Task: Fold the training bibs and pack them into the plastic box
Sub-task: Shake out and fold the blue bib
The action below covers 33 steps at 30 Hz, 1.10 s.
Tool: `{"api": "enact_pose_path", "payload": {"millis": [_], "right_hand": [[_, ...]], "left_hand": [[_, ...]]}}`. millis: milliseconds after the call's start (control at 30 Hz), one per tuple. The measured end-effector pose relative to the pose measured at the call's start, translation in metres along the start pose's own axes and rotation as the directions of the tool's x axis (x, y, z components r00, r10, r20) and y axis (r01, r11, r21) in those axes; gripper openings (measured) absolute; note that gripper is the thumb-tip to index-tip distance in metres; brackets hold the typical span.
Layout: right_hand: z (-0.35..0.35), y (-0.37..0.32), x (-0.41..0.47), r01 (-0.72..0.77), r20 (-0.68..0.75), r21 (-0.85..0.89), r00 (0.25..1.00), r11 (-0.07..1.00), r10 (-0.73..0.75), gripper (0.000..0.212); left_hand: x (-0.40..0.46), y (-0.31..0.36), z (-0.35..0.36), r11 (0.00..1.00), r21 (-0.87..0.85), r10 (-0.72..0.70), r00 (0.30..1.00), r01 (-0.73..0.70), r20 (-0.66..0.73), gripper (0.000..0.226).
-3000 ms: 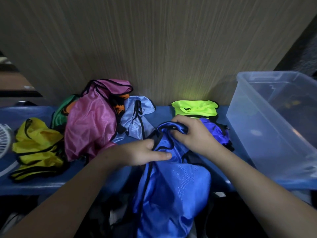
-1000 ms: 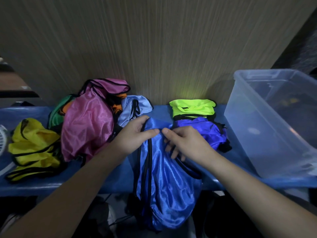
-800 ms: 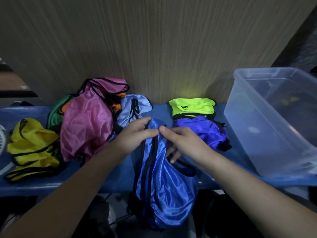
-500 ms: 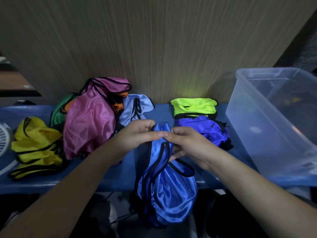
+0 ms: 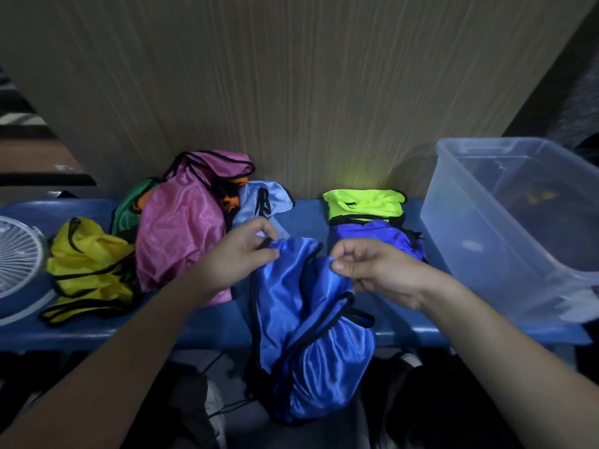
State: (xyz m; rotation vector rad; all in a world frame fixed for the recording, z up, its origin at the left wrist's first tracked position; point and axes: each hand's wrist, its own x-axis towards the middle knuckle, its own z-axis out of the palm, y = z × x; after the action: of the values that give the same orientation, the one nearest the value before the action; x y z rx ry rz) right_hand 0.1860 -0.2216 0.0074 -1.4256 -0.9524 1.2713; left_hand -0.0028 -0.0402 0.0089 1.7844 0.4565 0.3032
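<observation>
Spreading the blue bib (image 5: 308,306) apart by its top edge, hands now separated where half a second ago they met at one point.

Pinching the upper left corner in the left hand (image 5: 241,254), thumb against fingertips; gripping the opposite top corner in the right hand (image 5: 372,270), fingers curled round the fabric. Draped over the front edge of the blue bench (image 5: 107,328), lower half hanging off toward the floor, not yet folded. Probably opened out to square the shoulders before the first fold. Already folded and stacked just behind: a neon yellow bib (image 5: 364,204) over a purple-blue one (image 5: 379,236). Still heaped unfolded to the left: pink bib (image 5: 181,228), yellow bib (image 5: 87,257). Standing at the right end, the plastic box (image 5: 470,228), with no bibs visible inside.
</observation>
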Motion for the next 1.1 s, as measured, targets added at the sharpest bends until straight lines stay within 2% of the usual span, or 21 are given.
{"api": "enact_pose_path", "payload": {"millis": [133,233,333,400,500,600,667,700,767,833,867,1000,1033,1100], "right_hand": [[-0.031,-0.008,-0.027,-0.031,-0.014,-0.051,0.999,0.998,0.030,0.014],[-0.053,-0.014,-0.044,0.003,-0.070,-0.174,0.997,0.985,-0.015,0.012],[-0.066,-0.013,-0.049,-0.012,-0.139,-0.285,0.990,0.958,-0.029,0.009],[-0.065,-0.009,-0.043,-0.031,-0.227,-0.460,0.970,0.887,-0.084,0.007],[-0.059,-0.005,-0.029,0.002,-0.269,-0.691,0.927,0.723,-0.260,0.019],[-0.058,-0.008,-0.025,-0.043,-0.352,-0.819,0.825,0.572,-0.442,0.019],[-0.057,-0.013,-0.026,-0.092,-0.398,-0.848,0.762,0.523,-0.511,0.012],[-0.055,-0.015,-0.027,-0.119,-0.417,-0.851,0.744,0.511,-0.522,0.007],[-0.053,-0.018,-0.027,-0.184,-0.458,-0.846,0.732,0.500,-0.505,0.004],[-0.054,-0.016,-0.027,-0.241,-0.493,-0.836,0.725,0.492,-0.481,0.009],[-0.056,-0.014,-0.026,-0.258,-0.507,-0.831,0.714,0.492,-0.482,0.010],[-0.068,-0.008,-0.021,-0.295,-0.563,-0.805,0.655,0.515,-0.505,0.010],[-0.071,-0.008,-0.020,-0.308,-0.580,-0.793,0.642,0.525,-0.501,0.011],[-0.075,-0.008,-0.018,-0.318,-0.608,-0.774,0.618,0.548,-0.499,0.013]], "left_hand": [[-0.009,0.001,-0.027,0.999,-0.020,-0.027,0.997,0.029,0.069,0.032],[-0.015,0.003,-0.043,0.997,-0.069,-0.017,0.991,0.026,0.132,0.028],[-0.015,0.005,-0.051,0.989,-0.149,-0.003,0.994,0.020,0.108,0.024],[-0.012,0.003,-0.051,0.989,-0.147,-0.001,0.997,0.013,0.080,0.025],[-0.004,-0.001,-0.048,0.997,-0.080,0.019,0.998,-0.014,0.053,0.026],[-0.001,-0.005,-0.048,0.998,0.064,0.024,0.998,-0.028,0.056,0.015],[0.001,-0.012,-0.050,0.984,0.173,0.031,0.997,-0.044,0.076,0.028],[0.002,-0.012,-0.049,0.979,0.196,0.051,0.997,-0.062,0.062,0.025],[0.004,-0.012,-0.047,0.963,0.244,0.106,0.994,-0.111,0.034,0.005],[0.006,-0.012,-0.046,0.956,0.268,0.109,0.992,-0.120,0.056,0.011],[0.006,-0.013,-0.046,0.963,0.250,0.084,0.993,-0.103,0.087,0.006],[0.005,-0.017,-0.045,0.958,0.280,0.019,0.984,-0.070,0.178,0.062],[0.005,-0.015,-0.044,0.952,0.297,0.010,0.980,-0.069,0.196,0.066],[0.007,-0.014,-0.047,0.930,0.364,-0.026,0.976,-0.056,0.217,0.055]]}}
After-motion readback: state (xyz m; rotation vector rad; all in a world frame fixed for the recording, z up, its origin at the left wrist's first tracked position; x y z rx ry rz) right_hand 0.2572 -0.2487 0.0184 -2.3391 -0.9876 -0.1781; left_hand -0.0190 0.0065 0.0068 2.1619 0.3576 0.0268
